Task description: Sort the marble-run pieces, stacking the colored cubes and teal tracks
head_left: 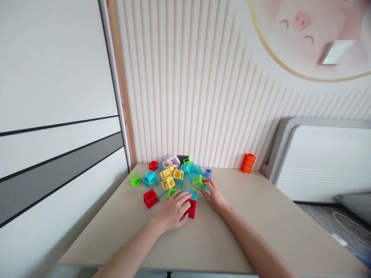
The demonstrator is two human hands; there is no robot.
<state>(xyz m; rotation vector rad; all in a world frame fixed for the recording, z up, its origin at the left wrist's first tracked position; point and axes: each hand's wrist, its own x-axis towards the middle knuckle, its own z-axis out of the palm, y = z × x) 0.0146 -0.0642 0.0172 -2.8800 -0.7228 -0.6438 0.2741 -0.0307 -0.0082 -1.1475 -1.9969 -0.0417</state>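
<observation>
Head view: right hand (pixel 215 194), nearly closed, pinches a green cube (pixel 198 182) over the counter (pixel 261 208); left hand (pixel 173 212), half-curled, grips red blocks (pixel 191 209); the cube seems light, stiff, best held by its edges.

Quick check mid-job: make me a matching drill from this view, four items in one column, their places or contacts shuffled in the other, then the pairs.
1. Left hand
2. Right hand
3. Orange stack
4. Crumpled lilac item

A. Near the back right corner of the table
B. Touching a red block
C. Just behind the yellow blocks
D. At the right side of a green cube

Pairs: 1-B, 2-D, 3-A, 4-C
</observation>
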